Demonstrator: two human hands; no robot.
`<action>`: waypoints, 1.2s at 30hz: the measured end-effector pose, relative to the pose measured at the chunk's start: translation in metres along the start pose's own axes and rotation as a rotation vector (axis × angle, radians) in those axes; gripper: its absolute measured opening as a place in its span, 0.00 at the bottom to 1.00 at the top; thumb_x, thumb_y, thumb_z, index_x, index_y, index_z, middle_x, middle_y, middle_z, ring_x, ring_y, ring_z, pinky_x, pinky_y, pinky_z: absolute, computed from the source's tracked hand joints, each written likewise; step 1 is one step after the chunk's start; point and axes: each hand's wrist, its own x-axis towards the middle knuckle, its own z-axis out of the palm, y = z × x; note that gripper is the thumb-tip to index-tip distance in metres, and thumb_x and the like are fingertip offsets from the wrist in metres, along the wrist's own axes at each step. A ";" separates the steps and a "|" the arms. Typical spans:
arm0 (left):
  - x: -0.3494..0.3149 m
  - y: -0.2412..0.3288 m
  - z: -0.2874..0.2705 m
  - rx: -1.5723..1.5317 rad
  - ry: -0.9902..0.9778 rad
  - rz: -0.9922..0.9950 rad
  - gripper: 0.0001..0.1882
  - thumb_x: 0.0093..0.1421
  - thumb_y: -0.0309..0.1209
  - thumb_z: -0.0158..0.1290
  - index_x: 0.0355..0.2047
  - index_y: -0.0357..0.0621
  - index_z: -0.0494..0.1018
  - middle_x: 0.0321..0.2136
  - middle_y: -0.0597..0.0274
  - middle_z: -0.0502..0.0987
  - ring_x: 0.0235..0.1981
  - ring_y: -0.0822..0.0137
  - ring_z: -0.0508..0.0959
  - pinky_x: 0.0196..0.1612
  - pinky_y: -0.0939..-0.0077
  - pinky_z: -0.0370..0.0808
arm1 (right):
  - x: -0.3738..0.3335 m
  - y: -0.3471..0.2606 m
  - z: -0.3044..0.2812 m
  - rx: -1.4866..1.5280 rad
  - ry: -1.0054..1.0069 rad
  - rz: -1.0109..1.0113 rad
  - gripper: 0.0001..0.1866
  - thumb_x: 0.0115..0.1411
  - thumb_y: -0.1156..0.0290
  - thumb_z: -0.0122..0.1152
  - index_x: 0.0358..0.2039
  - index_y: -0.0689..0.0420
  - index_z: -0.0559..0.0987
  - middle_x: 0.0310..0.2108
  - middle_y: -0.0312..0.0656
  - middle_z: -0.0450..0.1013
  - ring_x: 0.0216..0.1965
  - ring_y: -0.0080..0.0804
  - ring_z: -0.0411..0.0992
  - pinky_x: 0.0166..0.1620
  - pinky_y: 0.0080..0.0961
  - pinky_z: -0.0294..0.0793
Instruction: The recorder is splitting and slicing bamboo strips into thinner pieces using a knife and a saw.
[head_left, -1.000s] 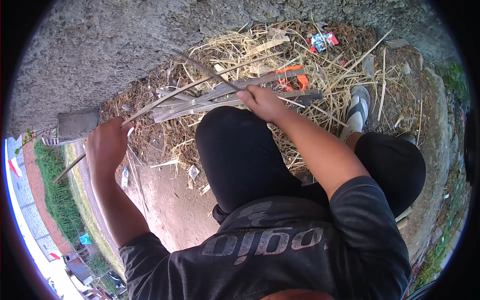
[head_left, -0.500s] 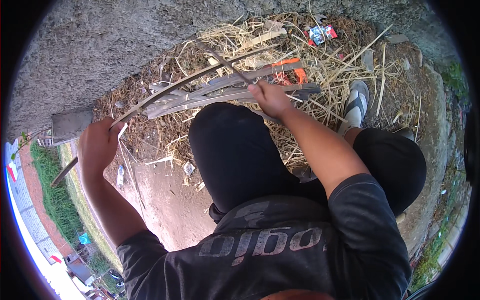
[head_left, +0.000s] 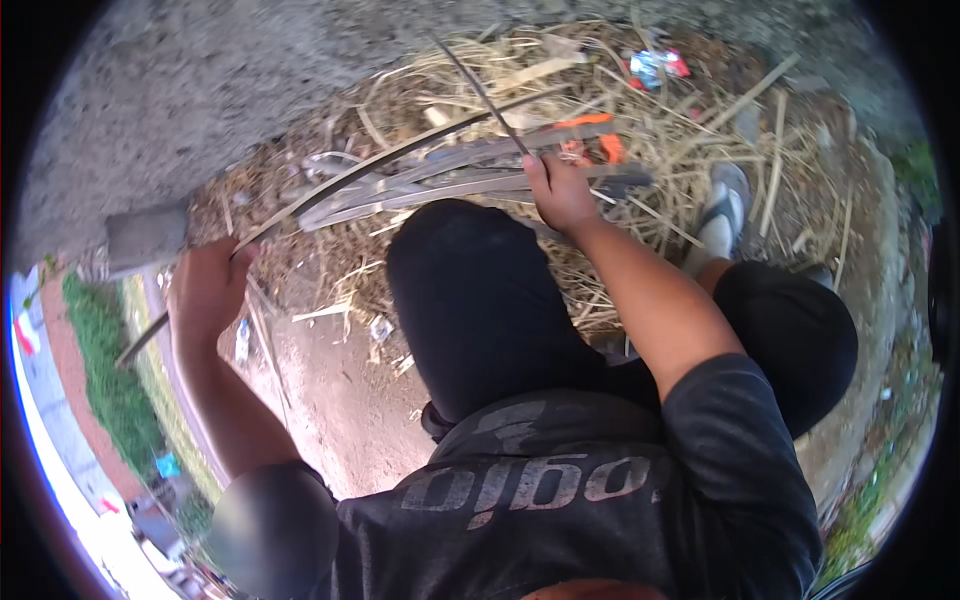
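Note:
A long, curved strip of split bamboo [head_left: 345, 182] slants up to the right from my left hand [head_left: 208, 295]. The fingers of that hand are wrapped round it, and its tail end pokes out beyond my wrist at the lower left. My right hand [head_left: 566, 196] grips a long, thin dark tool [head_left: 478, 85] that looks like a knife seen edge-on. The tool points up and to the left, crossing the strip near its far end. Whether the two touch, I cannot tell. Several cut bamboo strips [head_left: 420, 205] lie beneath, beyond my knee.
Shavings [head_left: 600, 290] and dry litter cover the ground around the strips. An orange object [head_left: 609, 149] lies among them, with a crumpled red and silver packet [head_left: 656, 69] farther off. A rough wall [head_left: 250, 90] rises ahead, with a grey block [head_left: 147, 236] at the left.
My right hand has shifted slightly right, and its tool stands steeper, the tip farther up. My left hand still holds the bamboo strip in much the same place. The whole view has shifted slightly.

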 end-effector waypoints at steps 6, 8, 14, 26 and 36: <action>-0.003 0.000 -0.017 0.019 0.050 -0.035 0.18 0.62 0.46 0.51 0.27 0.44 0.75 0.22 0.48 0.76 0.29 0.44 0.76 0.31 0.51 0.70 | 0.005 -0.021 0.008 -0.017 -0.128 -0.049 0.32 0.66 0.42 0.41 0.37 0.62 0.75 0.29 0.60 0.74 0.36 0.60 0.73 0.41 0.48 0.70; -0.002 0.002 -0.023 0.010 0.062 -0.021 0.19 0.62 0.47 0.52 0.27 0.43 0.75 0.20 0.49 0.75 0.27 0.46 0.76 0.30 0.53 0.69 | 0.015 -0.032 -0.004 -0.070 -0.011 -0.040 0.33 0.66 0.41 0.40 0.39 0.63 0.76 0.31 0.60 0.75 0.37 0.59 0.74 0.41 0.48 0.70; -0.001 0.008 -0.038 0.019 0.015 -0.073 0.20 0.63 0.49 0.50 0.30 0.45 0.78 0.24 0.51 0.78 0.31 0.48 0.79 0.34 0.53 0.73 | 0.023 -0.117 -0.038 0.102 -0.269 -0.062 0.33 0.66 0.42 0.43 0.41 0.65 0.76 0.29 0.52 0.73 0.31 0.47 0.71 0.40 0.36 0.71; 0.000 -0.001 -0.011 -0.073 -0.008 -0.047 0.19 0.62 0.48 0.51 0.30 0.45 0.78 0.22 0.51 0.77 0.28 0.47 0.78 0.32 0.53 0.71 | 0.018 -0.012 -0.039 -0.267 -0.196 0.289 0.35 0.66 0.39 0.37 0.45 0.60 0.78 0.41 0.56 0.76 0.47 0.54 0.73 0.52 0.44 0.69; -0.012 0.016 -0.018 -0.104 0.104 -0.086 0.18 0.64 0.44 0.48 0.29 0.42 0.75 0.23 0.51 0.77 0.28 0.46 0.77 0.33 0.53 0.71 | 0.029 -0.052 -0.044 0.051 -0.063 -0.068 0.32 0.66 0.42 0.40 0.36 0.61 0.76 0.31 0.54 0.75 0.37 0.54 0.74 0.42 0.44 0.70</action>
